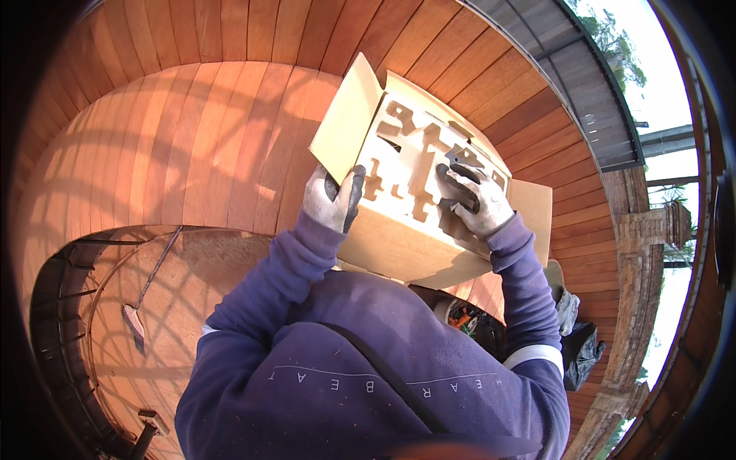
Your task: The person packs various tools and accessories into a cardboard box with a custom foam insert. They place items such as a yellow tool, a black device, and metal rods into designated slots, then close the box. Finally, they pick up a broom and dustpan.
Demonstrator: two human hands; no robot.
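Note:
An open brown cardboard box (410,247) rests in front of me, tilted, with one flap (349,115) standing up at its left. Inside lies a pale insert (404,165) with raised ridges and odd-shaped cutouts. It looks like moulded packing, and what lies under it is hidden. My left hand (331,201), in a white glove with dark fingers, is closed on the box's near left corner beside the flap. Over the right part of the insert, my right hand (481,201) wears a matching glove. Its fingers are bent and apart from the thumb, with nothing visible held between them.
Curved wooden bench slats (207,146) surround the box. A long-handled brush (133,326) lies on the lower floor at left. Right of my body are a container of orange and green items (464,316) and a black plastic bag (583,354). A dark railing (571,80) stands beyond.

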